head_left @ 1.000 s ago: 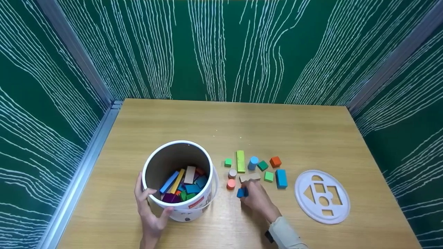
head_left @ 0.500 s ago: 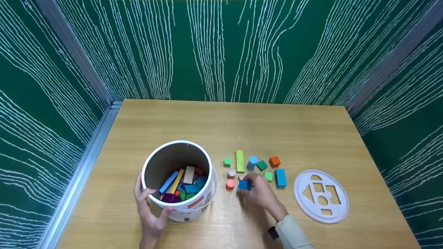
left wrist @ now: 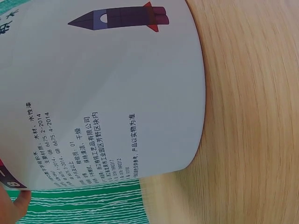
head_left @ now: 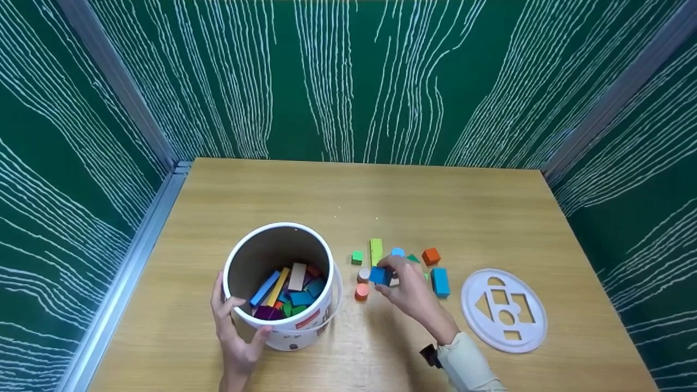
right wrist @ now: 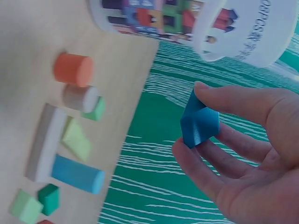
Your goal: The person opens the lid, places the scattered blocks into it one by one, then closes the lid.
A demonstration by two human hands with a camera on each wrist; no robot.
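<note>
My left hand holds the white bucket at its near left side, fingers at the rim and outer wall. In the left wrist view the bucket's printed wall fills much of the picture, with a bit of the hand at the lower left. Several coloured wooden blocks lie inside the bucket. My right hand pinches a blue block between thumb and fingertips, raised above the table. The right wrist view shows this blue block with angled faces, clear of the other blocks.
Right of the bucket lie a coral cylinder, a pale cylinder, a light-green cube, a yellow-green bar, an orange cube and a blue rectangular block. A white lid with cut-out shapes lies farther right.
My right hand has lifted the blue block from the table and moved it slightly away from me, turning it in the fingers. The left hand and bucket have stayed put.
</note>
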